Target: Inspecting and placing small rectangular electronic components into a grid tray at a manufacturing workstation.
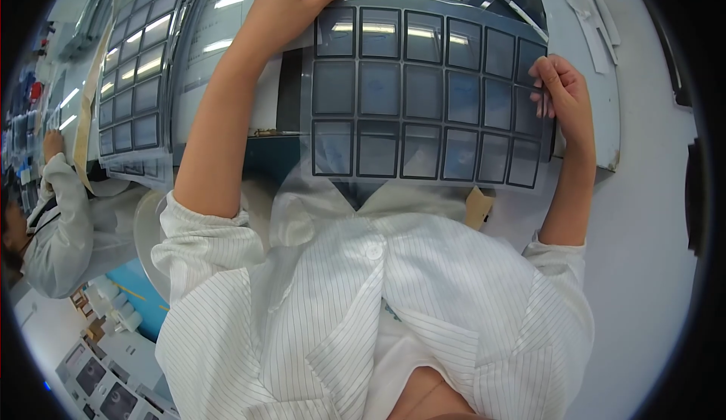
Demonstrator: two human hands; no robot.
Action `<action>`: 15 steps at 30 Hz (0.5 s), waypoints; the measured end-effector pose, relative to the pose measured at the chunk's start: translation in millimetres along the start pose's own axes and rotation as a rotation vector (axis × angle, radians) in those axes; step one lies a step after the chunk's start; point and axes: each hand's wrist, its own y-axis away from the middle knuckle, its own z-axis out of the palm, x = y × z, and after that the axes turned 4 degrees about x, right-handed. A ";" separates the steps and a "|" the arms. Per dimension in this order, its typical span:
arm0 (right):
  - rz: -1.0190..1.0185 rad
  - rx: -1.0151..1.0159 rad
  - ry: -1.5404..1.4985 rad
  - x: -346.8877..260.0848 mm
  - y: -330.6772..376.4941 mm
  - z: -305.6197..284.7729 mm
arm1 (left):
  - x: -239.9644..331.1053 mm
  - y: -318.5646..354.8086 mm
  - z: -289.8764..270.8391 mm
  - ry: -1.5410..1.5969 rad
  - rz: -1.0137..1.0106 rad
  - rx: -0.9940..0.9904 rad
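Observation:
I hold a clear flexible sheet [423, 94] printed with rows of dark-framed rectangles, lifted in front of my chest. My left hand [291, 0] pinches its upper left corner, thumb on the top edge. My right hand [563, 98] grips the sheet's right edge with fingers over the outer frames. The sheet's lower edge hangs just above the collar of my white striped coat. Ceiling lights glare on its top row.
A stack of similar gridded sheets [136, 79] lies on the bench at the left. A dark mat [291, 79] and a white bench top [605, 64] sit behind the held sheet. Another person in a white coat [57, 223] works at far left.

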 end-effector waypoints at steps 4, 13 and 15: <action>0.013 0.001 -0.009 -1.1 -0.8 -0.2 | -15.8 -1.1 2.2 -0.036 0.070 -0.006; 0.026 -0.001 -0.029 -4.0 0.0 -0.3 | -15.5 0.5 1.4 -0.005 0.055 -0.012; 0.011 -0.008 -0.029 -3.7 -0.2 0.0 | -17.1 0.8 1.7 -0.016 0.057 -0.011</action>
